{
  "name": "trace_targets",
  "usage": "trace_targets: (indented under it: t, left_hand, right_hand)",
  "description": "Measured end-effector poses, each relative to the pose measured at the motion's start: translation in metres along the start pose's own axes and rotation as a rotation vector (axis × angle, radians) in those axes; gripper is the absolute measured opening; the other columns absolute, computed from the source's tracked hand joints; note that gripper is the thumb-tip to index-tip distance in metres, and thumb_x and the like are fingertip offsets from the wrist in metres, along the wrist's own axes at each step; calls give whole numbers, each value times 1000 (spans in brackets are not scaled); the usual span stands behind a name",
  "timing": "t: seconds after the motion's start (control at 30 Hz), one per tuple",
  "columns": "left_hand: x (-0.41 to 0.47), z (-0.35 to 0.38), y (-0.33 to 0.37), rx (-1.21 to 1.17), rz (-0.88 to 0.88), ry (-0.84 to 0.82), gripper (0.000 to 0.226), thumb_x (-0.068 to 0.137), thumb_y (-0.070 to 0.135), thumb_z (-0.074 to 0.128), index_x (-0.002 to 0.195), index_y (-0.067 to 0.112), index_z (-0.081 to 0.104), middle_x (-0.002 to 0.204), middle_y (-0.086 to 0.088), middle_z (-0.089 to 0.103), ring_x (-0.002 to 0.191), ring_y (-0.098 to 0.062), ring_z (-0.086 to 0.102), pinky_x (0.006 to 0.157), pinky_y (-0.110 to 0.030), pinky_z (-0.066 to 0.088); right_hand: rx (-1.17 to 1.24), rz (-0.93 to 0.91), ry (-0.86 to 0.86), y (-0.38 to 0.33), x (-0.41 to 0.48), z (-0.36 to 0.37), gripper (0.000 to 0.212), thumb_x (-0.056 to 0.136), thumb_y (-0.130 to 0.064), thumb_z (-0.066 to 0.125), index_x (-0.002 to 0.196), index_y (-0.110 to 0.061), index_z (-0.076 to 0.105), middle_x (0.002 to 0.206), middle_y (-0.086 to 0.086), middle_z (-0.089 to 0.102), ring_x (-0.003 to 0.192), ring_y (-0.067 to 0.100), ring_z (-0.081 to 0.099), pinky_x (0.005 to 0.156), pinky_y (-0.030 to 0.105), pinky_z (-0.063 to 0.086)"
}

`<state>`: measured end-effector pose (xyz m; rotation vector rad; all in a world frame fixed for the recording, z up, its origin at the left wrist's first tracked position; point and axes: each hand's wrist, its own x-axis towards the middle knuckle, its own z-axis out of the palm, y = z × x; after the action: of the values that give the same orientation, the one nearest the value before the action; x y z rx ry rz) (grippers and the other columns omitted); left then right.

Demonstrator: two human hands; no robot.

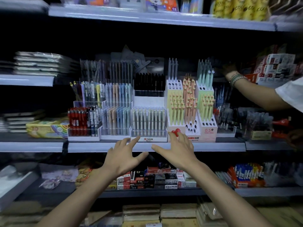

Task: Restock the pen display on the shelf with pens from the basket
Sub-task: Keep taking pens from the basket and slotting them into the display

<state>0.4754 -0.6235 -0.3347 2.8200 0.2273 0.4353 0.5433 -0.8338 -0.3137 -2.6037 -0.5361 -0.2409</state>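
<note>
Centre of the middle shelf [98, 146]: pen display [148, 134], a clear-and-white tiered tray packed with upright pale pens [148, 119], with black pens [149, 82] on the tier behind. To its left, a tray of blue and beige pens [116, 118], then red pens [76, 120] farther left. To its right, a pastel stand [191, 102] of yellow, peach and green pens with heart tops, some holes open.

Left hand [122, 155] released, fingers spread, grasping nothing, raised just before the shelf edge. Index tip at the display's lower left corner, contact impossible to tell. Right hand [176, 151] likewise released and spread, grasping nothing, fingertips in front of the pastel stand's base. Thumbs pointing toward each other, near but apart.

Far right: another person's arm [255, 95] in a white sleeve, bracelets [237, 78] on the wrist, reaching into the dark back of the shelf, its hand too blurred to read. Beside it, stacked red-and-white boxes [277, 66]. On the lower shelf [147, 192], small boxes [155, 177] in rows. Far left, stacked notebooks [41, 63], blurred.
</note>
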Motion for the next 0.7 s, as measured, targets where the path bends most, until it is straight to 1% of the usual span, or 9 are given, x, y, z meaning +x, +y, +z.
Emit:
trace_targets:
  t: [0.1, 0.2, 0.33, 0.47, 0.53, 0.6, 0.7]
  left_hand:
    - [-21, -3, -15, 39, -12, 15, 90, 85, 91, 31, 162, 45, 19, 170, 1, 24, 157, -24, 20, 121, -61, 27]
    - [-42, -3, -23, 77, -24, -27, 89, 86, 90, 29, 162, 44, 23, 169, 0, 25, 158, -24, 17, 123, -61, 21]
    - [-63, 4, -34, 84, -33, -23, 92, 81, 93, 27, 159, 45, 28, 166, 3, 31, 155, -22, 22, 122, -62, 23]
    - [-86, 28, -50, 128, -58, -11, 104, 70, 97, 15, 160, 46, 27, 167, 5, 31, 156, -23, 22, 122, -57, 25]
    - [-98, 47, -63, 151, -73, -47, 101, 73, 96, 15, 160, 46, 25, 167, 4, 30, 155, -24, 22, 121, -56, 26]
    - [-112, 71, -79, 150, -99, -95, 93, 82, 93, 22, 161, 45, 23, 167, 4, 27, 155, -24, 21, 122, -56, 25]
    - [-130, 106, -104, 129, -147, -172, 87, 89, 88, 28, 162, 42, 21, 169, 4, 23, 156, -24, 19, 123, -56, 24]
  right_hand:
    - [-11, 1, -44, 1, -20, 4, 117, 72, -97, 40, 163, -32, 6, 172, 4, -4, 158, 30, -12, 127, 56, 0]
    - [-17, 16, -89, 3, -39, 11, 120, 71, -97, 44, 163, -33, 1, 172, 4, -9, 157, 29, -18, 127, 55, -3]
    - [-56, -9, -128, 9, -60, 35, 121, 72, -96, 45, 164, -31, 0, 172, 6, -8, 158, 29, -16, 127, 55, -2]
    - [-53, -35, -178, 20, -72, 74, 122, 71, -96, 46, 164, -31, 1, 172, 5, -7, 158, 29, -14, 126, 53, -2]
    - [-42, -44, -223, 25, -74, 97, 122, 71, -97, 44, 163, -32, 1, 172, 2, -7, 158, 28, -12, 126, 54, 1]
    - [-47, -67, -266, 30, -77, 125, 122, 70, -99, 41, 163, -32, -1, 171, 1, -7, 158, 29, -10, 126, 56, 3]
    - [-76, -90, -367, 34, -84, 171, 119, 74, -95, 45, 163, -32, -4, 172, 3, -8, 158, 29, -11, 127, 54, 3]
